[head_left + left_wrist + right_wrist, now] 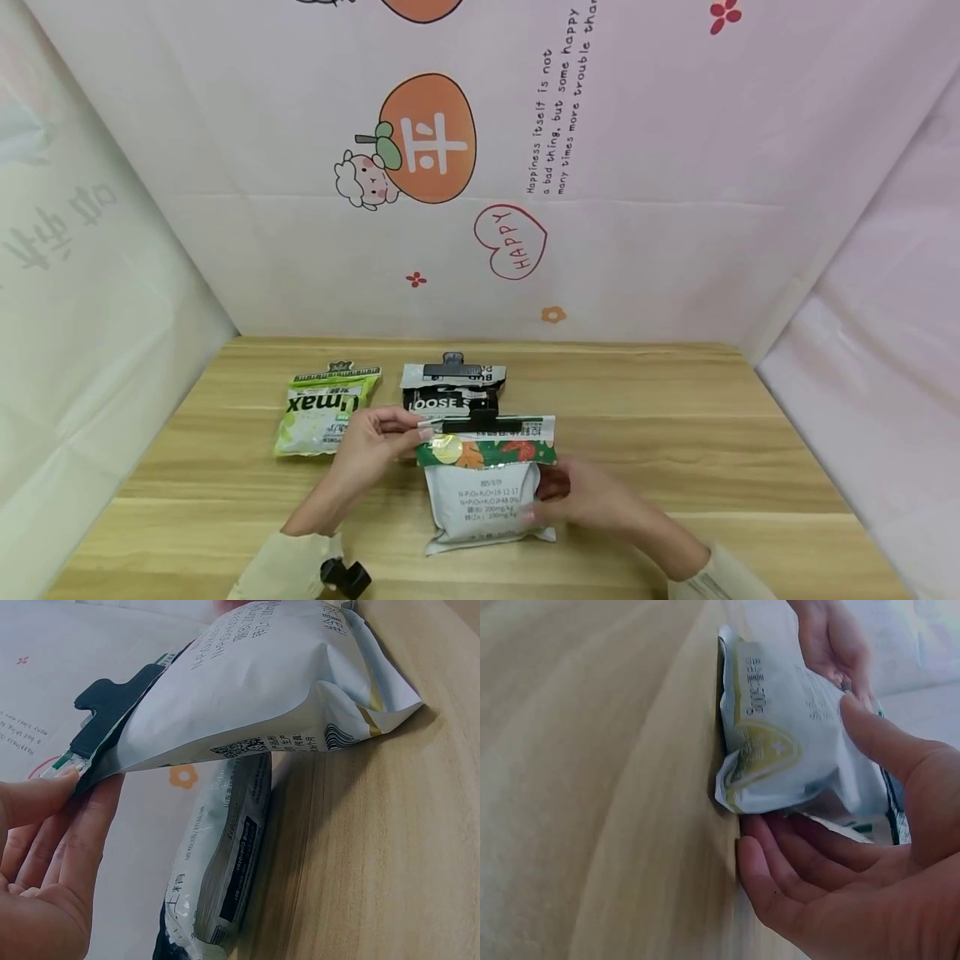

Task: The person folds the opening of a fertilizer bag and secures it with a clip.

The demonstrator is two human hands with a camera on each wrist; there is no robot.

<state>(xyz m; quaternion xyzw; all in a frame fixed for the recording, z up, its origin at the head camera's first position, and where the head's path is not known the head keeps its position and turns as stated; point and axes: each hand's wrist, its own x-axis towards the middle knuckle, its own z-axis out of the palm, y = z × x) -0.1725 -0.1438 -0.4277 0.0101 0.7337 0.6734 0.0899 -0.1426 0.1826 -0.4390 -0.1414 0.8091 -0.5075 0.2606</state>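
Note:
A white printed bag stands on its bottom edge near the table's front. Its top is folded down, showing a green band with a fruit pattern, and a black binder clip is fastened across the fold. My left hand pinches the fold's left corner between thumb and fingers, as the left wrist view also shows. At the bag's right side, my right hand holds it, thumb over the printed face and fingers behind. The right fingertips are blurred in the head view.
Just behind stands a black-and-white bag with a dark clip on top, partly hidden by the white bag. A green bag, also clipped, lies to the left on the wooden table. Printed cloth hangs around the back and sides.

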